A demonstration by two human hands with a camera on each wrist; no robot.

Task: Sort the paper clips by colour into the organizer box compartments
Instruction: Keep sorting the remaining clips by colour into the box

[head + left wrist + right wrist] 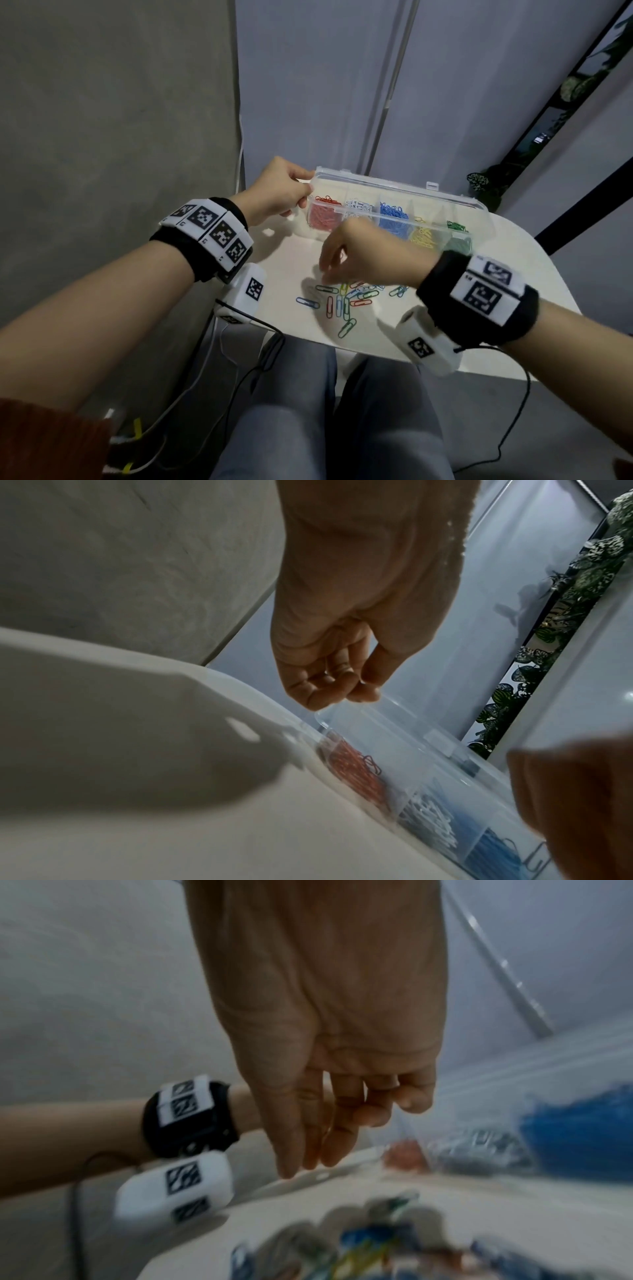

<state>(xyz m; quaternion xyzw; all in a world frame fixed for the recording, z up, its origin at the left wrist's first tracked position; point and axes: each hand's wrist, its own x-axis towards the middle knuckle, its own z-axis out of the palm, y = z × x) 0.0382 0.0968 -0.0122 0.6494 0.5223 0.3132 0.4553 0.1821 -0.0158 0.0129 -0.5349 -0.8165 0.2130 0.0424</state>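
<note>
A clear organizer box [404, 193] stands at the back of the white table [513, 274] with its lid up. Its compartments hold, from left to right, red [323, 214], white [358, 205], blue [394, 216], yellow [423, 236] and green [459, 241] clips. My left hand [303, 192] pinches the lid's left corner [346, 715] between curled fingers [329, 693] and thumb. Several loose clips [346, 298] of mixed colours lie in a pile near the table's front edge. My right hand [329, 270] hovers just above the pile, and its fingers [329, 1145] hang relaxed and hold nothing.
Thin cables [260, 342] hang off the table's near left edge toward my legs. A grey wall [120, 137] rises close on the left. A leafy plant [486, 185] stands behind the box's right end. The right wrist view is blurred.
</note>
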